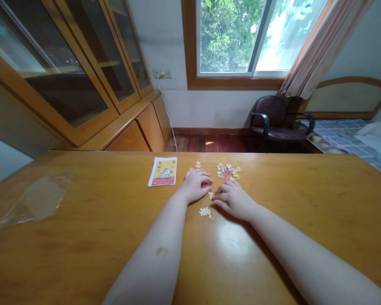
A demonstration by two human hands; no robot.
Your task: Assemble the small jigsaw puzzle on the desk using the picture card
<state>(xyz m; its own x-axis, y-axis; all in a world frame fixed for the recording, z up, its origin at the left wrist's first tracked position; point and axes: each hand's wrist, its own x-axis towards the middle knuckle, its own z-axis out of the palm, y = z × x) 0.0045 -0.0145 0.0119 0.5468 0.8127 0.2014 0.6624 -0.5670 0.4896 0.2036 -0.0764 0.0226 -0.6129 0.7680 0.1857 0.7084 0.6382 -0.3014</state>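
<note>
Small jigsaw pieces lie on the wooden table in front of me. My left hand (196, 185) rests palm down over some red and yellow pieces, its fingers stretched out and partly covering them. To its right, my right hand (233, 199) has its fingers apart and slightly bent, with the fingertips beside a yellow jigsaw piece (211, 195). A loose pile of jigsaw pieces (228, 170) sits just beyond the right hand. Nearer to me is a small cluster of pale pieces (205, 212). A picture card (163, 171) with a white cartoon animal on yellow and red lies left of my left hand.
A clear plastic bag (40, 198) lies flat at the left of the table (114, 262). Beyond the far edge stand a glass-door cabinet (111, 106) on the left and a dark armchair (274, 118) on the right. A bed (346, 135) is at far right.
</note>
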